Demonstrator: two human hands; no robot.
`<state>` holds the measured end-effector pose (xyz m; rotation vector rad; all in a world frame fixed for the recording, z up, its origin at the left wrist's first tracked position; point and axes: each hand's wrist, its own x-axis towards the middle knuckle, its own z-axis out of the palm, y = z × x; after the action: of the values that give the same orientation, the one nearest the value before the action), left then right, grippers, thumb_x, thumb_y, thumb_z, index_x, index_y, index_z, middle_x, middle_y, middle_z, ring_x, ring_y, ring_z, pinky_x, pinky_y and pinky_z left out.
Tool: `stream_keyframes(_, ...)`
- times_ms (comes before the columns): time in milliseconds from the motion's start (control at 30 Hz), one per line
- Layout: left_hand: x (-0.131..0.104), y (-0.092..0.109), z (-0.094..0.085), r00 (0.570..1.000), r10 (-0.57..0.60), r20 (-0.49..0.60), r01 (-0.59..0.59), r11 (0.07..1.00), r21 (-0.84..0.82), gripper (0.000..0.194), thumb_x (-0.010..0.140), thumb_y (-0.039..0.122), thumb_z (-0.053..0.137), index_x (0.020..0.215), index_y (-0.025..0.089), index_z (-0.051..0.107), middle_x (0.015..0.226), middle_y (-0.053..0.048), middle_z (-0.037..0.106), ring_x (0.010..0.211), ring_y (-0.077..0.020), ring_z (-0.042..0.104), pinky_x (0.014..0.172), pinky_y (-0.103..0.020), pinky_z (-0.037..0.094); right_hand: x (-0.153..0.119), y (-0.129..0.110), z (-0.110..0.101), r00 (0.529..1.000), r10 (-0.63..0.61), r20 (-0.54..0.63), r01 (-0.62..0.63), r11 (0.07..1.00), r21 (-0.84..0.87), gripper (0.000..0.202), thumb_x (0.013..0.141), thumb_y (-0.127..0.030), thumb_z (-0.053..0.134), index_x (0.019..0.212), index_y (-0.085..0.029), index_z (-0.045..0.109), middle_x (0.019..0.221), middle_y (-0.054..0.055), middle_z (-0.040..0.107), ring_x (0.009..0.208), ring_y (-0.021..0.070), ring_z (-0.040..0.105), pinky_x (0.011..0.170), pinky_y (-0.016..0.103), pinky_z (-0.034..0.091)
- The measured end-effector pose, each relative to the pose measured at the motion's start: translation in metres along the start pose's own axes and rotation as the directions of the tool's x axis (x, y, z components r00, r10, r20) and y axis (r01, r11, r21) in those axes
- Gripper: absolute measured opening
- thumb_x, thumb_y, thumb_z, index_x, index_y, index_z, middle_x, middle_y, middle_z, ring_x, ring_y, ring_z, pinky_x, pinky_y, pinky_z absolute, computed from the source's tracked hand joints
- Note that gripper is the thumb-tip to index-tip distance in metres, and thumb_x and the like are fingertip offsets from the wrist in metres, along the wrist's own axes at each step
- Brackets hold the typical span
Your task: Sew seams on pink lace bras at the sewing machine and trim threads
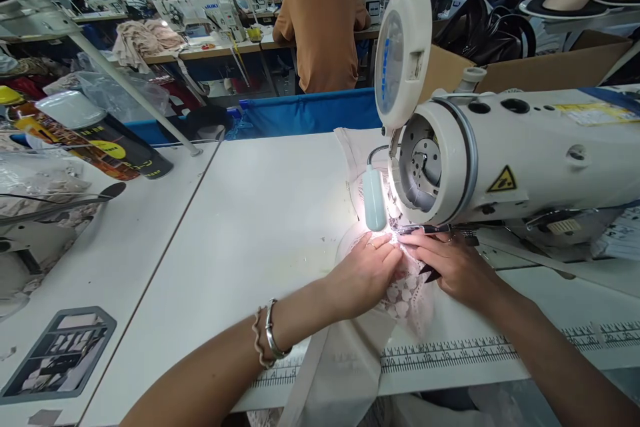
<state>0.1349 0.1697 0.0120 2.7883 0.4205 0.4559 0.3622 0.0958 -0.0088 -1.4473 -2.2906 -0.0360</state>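
Note:
Pale pink lace fabric [403,300] lies under the needle area of a white sewing machine [540,153], and its plain part hangs over the table's front edge. My left hand [367,273] rests on the fabric left of the needle area, fingers stretched forward and lying flat. On the right, my right hand [453,263] has its fingertips on the fabric beside the needle area, with dark scissors-like tips [430,273] showing under the palm; its grip on them is partly hidden. A small lamp [374,200] lights the fabric. The machine's round end cover [404,53] stands open.
Two spray cans [105,137] lean at the left behind a slanting pole [135,93]. A ruler strip [450,353] runs along the front edge of the white table [250,213]. Beyond a blue cloth barrier [310,113], a person in a brown shirt [320,30] sits facing away.

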Motion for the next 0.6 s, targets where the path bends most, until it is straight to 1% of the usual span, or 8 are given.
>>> stream_keyframes(67,0.001,-0.003,-0.001,1.000,0.030,-0.007,-0.031,0.999,-0.021,0.027,0.105,0.018,0.038,0.118,0.011,0.060,0.107,-0.012,0.068,0.109,-0.0238,0.059,0.098,-0.044,0.050,0.000,0.001,0.000,0.998,-0.047,-0.037,0.047,0.999,0.002,0.055,0.076,0.004,0.037,0.108,-0.024,0.073,0.119,0.004,0.074,0.116,0.0233,0.064,0.091,0.038,0.056)
stream_keyframes(100,0.002,-0.005,-0.002,0.999,0.050,0.000,-0.050,0.998,-0.029,0.027,0.106,0.021,0.040,0.119,0.011,0.061,0.106,-0.011,0.068,0.108,-0.0239,0.059,0.096,-0.043,0.049,-0.001,0.002,0.001,0.997,-0.056,-0.049,0.056,0.998,-0.001,0.058,0.075,0.004,0.037,0.111,-0.024,0.072,0.117,0.004,0.075,0.116,0.0235,0.064,0.090,0.038,0.056)
stream_keyframes(167,0.003,-0.011,-0.005,0.997,0.074,0.027,-0.073,0.996,-0.047,0.026,0.106,0.024,0.042,0.113,0.012,0.065,0.104,-0.011,0.067,0.104,-0.0233,0.059,0.093,-0.041,0.049,-0.003,0.004,0.003,0.997,-0.055,-0.048,0.055,0.998,-0.009,0.064,0.073,0.005,0.036,0.117,-0.024,0.071,0.119,0.003,0.075,0.117,0.0236,0.063,0.087,0.038,0.056)
stream_keyframes(233,0.003,-0.017,-0.008,0.996,0.068,0.055,-0.064,0.996,-0.069,0.028,0.106,0.024,0.042,0.109,0.012,0.067,0.103,-0.011,0.067,0.101,-0.0222,0.060,0.090,-0.038,0.049,-0.004,0.004,0.004,0.998,-0.037,-0.040,0.037,0.999,-0.018,0.068,0.072,0.006,0.034,0.121,-0.025,0.070,0.123,0.002,0.074,0.118,0.0229,0.063,0.084,0.036,0.056)
stream_keyframes(400,0.003,-0.031,-0.014,0.998,0.011,0.064,-0.006,0.997,-0.083,0.030,0.107,0.028,0.042,0.114,0.014,0.068,0.109,-0.009,0.069,0.088,-0.0181,0.060,0.086,-0.033,0.048,0.002,0.000,0.002,0.999,-0.036,-0.029,0.034,0.998,-0.054,0.070,0.073,0.008,0.032,0.123,-0.024,0.068,0.126,0.000,0.072,0.117,0.0206,0.064,0.079,0.032,0.055)
stream_keyframes(467,0.003,-0.033,-0.014,0.998,-0.014,0.059,0.017,0.999,-0.050,0.030,0.108,0.028,0.041,0.114,0.015,0.067,0.109,-0.008,0.070,0.088,-0.0180,0.061,0.087,-0.033,0.048,0.004,0.000,0.001,0.999,-0.045,-0.024,0.043,0.997,-0.068,0.071,0.071,0.008,0.032,0.123,-0.024,0.068,0.126,0.001,0.072,0.115,0.0212,0.065,0.082,0.034,0.055)
stream_keyframes(533,0.004,-0.033,-0.013,0.998,-0.026,0.049,0.025,0.999,0.025,0.029,0.107,0.025,0.040,0.110,0.014,0.067,0.107,-0.008,0.070,0.091,-0.0195,0.061,0.087,-0.035,0.047,0.004,0.001,0.000,0.998,-0.065,-0.017,0.064,0.996,-0.059,0.072,0.070,0.007,0.034,0.125,-0.025,0.067,0.128,0.001,0.071,0.114,0.0222,0.065,0.085,0.037,0.055)
stream_keyframes(600,0.005,-0.031,-0.013,0.998,0.024,0.050,-0.029,0.994,0.103,0.032,0.106,0.015,0.035,0.100,0.014,0.067,0.105,-0.009,0.070,0.092,-0.0198,0.060,0.085,-0.035,0.046,0.002,0.003,0.001,0.995,-0.088,-0.042,0.087,0.996,-0.027,0.070,0.072,0.006,0.036,0.126,-0.026,0.067,0.127,0.001,0.071,0.114,0.0230,0.065,0.088,0.038,0.054)
